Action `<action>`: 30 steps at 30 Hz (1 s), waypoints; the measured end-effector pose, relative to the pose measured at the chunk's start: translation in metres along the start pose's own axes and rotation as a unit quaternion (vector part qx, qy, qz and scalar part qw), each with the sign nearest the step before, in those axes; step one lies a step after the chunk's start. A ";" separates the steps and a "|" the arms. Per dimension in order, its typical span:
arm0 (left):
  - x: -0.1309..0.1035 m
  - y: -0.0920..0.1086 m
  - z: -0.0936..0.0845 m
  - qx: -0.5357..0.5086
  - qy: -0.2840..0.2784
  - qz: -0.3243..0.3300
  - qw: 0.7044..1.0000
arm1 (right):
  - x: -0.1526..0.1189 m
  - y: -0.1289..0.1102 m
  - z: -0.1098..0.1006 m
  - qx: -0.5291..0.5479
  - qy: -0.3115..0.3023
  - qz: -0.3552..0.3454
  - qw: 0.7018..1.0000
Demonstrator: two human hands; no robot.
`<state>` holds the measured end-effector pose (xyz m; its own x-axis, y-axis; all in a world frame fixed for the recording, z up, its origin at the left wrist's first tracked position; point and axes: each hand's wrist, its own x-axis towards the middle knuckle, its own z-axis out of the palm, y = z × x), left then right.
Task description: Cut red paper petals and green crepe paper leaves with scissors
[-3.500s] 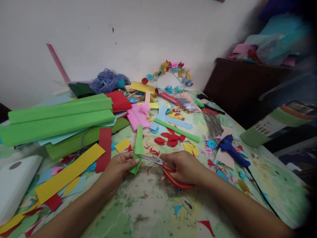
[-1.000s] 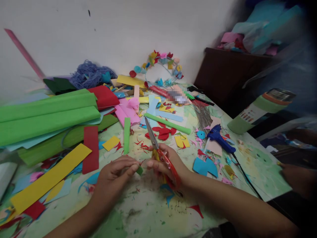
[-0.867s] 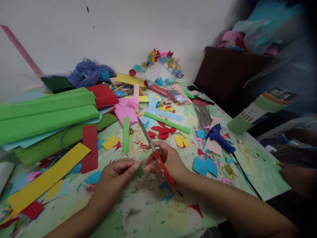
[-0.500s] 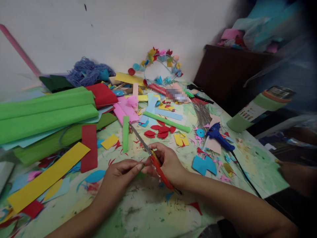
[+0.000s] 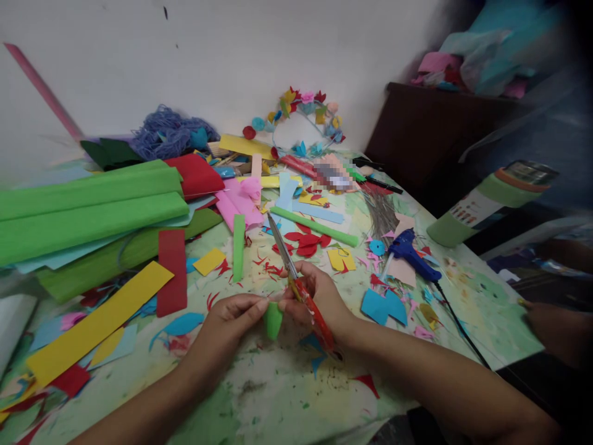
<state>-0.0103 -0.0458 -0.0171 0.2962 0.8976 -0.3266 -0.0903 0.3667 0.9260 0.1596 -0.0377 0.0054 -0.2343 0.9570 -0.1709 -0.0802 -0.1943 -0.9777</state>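
Note:
Between my two hands is a small piece of green paper [image 5: 273, 321], rounded at its lower end. My left hand [image 5: 238, 315] pinches its upper left edge between thumb and fingertips. With the fingertips of my right hand [image 5: 319, 300] I touch its other edge. That same hand also holds scissors [image 5: 309, 307] with red handles, their blades pointing up and away, closed together. Beyond my hands lie red paper petals [image 5: 307, 243], a green strip [image 5: 238, 248] and a yellow piece of paper [image 5: 210, 262].
Folded green crepe paper [image 5: 92, 194] is stacked at left. A blue glue gun [image 5: 414, 256] with a black cord and a green bottle [image 5: 486, 204] stand at right. A flower wreath [image 5: 303, 102] leans on the wall. Another person's hand [image 5: 556, 330] shows at the right edge.
The green paper, mostly hidden before, now shows between my fingertips. The scissors have turned more upright in my right hand. The view has shifted slightly.

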 end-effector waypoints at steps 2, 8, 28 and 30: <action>0.000 -0.001 0.001 0.001 0.011 0.014 1.000 | 0.000 0.000 0.001 0.006 -0.005 -0.001 1.000; 0.005 0.013 0.000 -0.171 0.043 -0.009 0.984 | -0.001 0.000 -0.007 0.070 -0.053 -0.006 0.996; 0.018 0.034 -0.029 -0.236 0.155 0.040 0.958 | 0.005 0.023 -0.033 0.158 -0.372 0.152 0.902; 0.018 0.036 -0.028 -0.239 0.155 0.037 0.958 | 0.005 0.023 -0.033 0.160 -0.370 0.149 0.903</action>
<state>-0.0353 -0.0100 0.0046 -0.0183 0.9277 -0.3729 -0.5471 0.3029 0.7803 0.1888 -0.0303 -0.0224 -0.8649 0.4696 -0.1771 -0.1547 -0.5852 -0.7960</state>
